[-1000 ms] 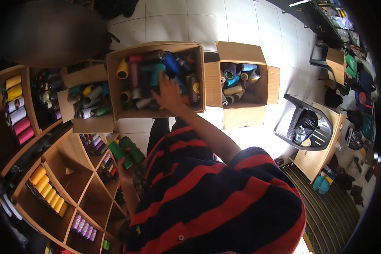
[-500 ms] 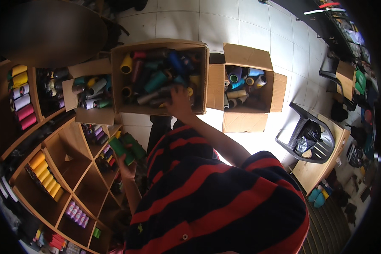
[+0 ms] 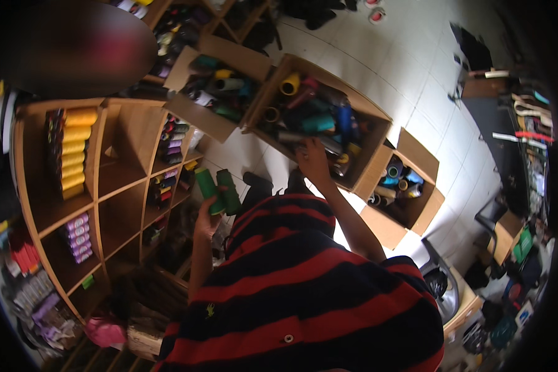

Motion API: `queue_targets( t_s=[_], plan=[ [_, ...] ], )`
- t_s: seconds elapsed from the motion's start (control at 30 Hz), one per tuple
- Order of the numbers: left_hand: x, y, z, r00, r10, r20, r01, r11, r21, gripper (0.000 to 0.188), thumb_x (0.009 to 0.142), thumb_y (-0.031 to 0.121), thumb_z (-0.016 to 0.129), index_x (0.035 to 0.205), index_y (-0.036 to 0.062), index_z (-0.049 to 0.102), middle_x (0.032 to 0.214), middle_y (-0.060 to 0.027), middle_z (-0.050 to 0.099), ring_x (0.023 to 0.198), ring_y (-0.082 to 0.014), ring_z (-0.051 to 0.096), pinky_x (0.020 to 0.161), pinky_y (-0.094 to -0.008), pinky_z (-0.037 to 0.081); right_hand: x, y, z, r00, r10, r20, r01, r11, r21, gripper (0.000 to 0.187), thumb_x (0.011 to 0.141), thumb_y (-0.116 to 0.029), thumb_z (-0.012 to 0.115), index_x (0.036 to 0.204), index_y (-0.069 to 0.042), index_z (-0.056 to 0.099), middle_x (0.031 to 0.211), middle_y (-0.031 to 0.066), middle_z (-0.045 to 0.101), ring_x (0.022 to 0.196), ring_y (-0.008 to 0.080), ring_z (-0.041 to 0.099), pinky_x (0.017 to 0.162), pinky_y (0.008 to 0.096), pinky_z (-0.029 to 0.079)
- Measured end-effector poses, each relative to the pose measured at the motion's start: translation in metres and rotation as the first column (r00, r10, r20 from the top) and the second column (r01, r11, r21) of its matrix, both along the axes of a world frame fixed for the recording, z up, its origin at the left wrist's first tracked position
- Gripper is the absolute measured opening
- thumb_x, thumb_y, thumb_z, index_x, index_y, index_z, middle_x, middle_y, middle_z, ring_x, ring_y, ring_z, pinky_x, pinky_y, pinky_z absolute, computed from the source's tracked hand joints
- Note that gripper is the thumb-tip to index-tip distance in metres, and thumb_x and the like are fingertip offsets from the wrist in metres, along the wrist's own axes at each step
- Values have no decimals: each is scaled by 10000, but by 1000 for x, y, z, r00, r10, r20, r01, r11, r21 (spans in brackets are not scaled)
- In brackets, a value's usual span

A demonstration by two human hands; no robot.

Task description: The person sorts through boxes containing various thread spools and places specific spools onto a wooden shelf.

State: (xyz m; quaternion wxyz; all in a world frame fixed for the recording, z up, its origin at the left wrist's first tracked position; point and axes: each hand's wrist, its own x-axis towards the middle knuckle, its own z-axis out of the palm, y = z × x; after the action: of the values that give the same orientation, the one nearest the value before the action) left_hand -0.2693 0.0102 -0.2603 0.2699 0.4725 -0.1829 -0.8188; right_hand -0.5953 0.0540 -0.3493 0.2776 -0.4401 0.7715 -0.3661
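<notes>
The left hand (image 3: 206,217) grips two green thread spools (image 3: 206,183) beside the shelf (image 3: 97,208), long axes roughly parallel, pointing away from the body. The right hand (image 3: 314,162) reaches over the near edge of a large cardboard box (image 3: 372,147) of mixed-colour spools (image 3: 318,123); its grip cannot be told. Smaller spool-filled boxes (image 3: 433,206) flank it.

Uneven light: the pale tiled floor (image 3: 409,62) is fairly bright toward one o'clock and glares almost white just off centre, at three o'clock. The wooden shelves (image 3: 65,222) at nine o'clock are dimmer, and shadow fills much of the large carton (image 3: 371,162) at one o'clock. A dark, out-of-focus oval (image 3: 68,49) blots ten o'clock. Straight edges curve toward the blackened fisheye rim; small details look soft.
</notes>
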Motion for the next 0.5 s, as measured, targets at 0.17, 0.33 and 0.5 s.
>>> queue_targets(
  t_s=[0.17, 0.33, 0.5],
  plan=[
    [34, -15, 0, 998, 9, -68, -15, 995, -95, 428, 832, 292, 589, 1171, 31, 560, 1113, -93, 573, 1037, -205, 557, 926, -326, 417, 42, -37, 23, 981, 151, -123, -163, 982, -93, 264, 778, -116, 623, 1017, -18, 571, 1037, 187, 520, 988, 378, 527, 834, 461, 449],
    [87, -29, -25, 989, 98, -113, -108, 990, -88, 406, 840, 279, 589, 1157, 27, 564, 1108, -89, 582, 1015, -184, 573, 850, -280, 445, 82, -76, 40, 839, 437, -323, -467, 884, -18, 271, 779, -108, 634, 1028, -22, 571, 1039, 157, 531, 1030, 349, 530, 842, 442, 459],
    [128, -38, -31, 975, 179, -131, -189, 979, -70, 376, 858, 236, 596, 1157, 12, 555, 1097, -82, 583, 942, -136, 589, 635, -147, 451, 113, -139, 18, 717, 615, -328, -606, 782, 142, 292, 803, -113, 592, 1088, -55, 580, 1079, 160, 545, 1029, 355, 565, 850, 472, 480]
  ],
)
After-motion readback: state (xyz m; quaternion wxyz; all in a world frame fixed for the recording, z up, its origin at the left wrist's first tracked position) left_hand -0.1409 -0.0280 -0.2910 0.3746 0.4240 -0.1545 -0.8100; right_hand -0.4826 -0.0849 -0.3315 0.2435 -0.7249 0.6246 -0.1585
